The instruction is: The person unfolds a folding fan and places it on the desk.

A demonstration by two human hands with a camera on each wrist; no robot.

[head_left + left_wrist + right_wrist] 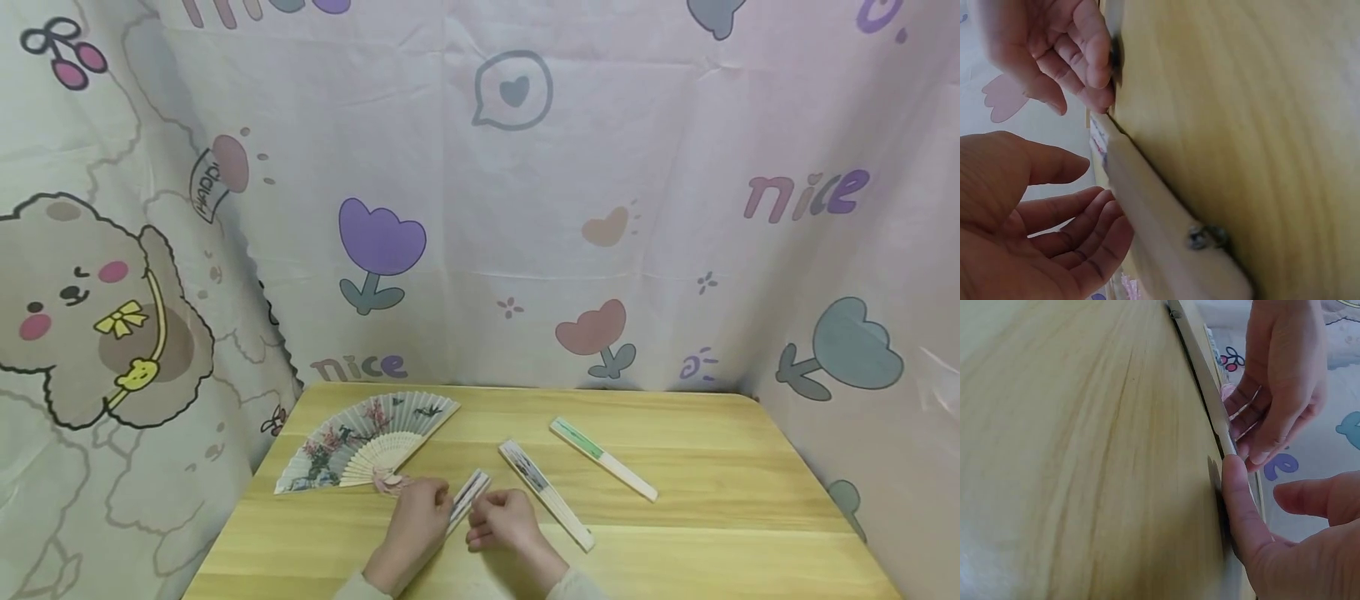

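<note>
A folded fan (468, 502) with a dark-patterned leaf lies slanted on the table between my two hands. My left hand (420, 518) is along its left side, thumb apart from the loosely bent fingers. In the left wrist view, those fingertips (1113, 215) are right at the edge of the pale fan sticks (1154, 212), which have a metal pivot at the near end. My right hand (508, 523) is at the fan's right side. In the right wrist view, one straight finger (1238, 487) meets the fan's leaf end, with the thumb held away.
An open fan (375, 446) with painted blossoms and a pink tassel (390, 482) spreads at the table's back left. Right of my hands lie a second folded fan (546, 493) and a green-leafed folded fan (603, 458). Printed curtains (480, 208) hang behind the wooden table (720, 533).
</note>
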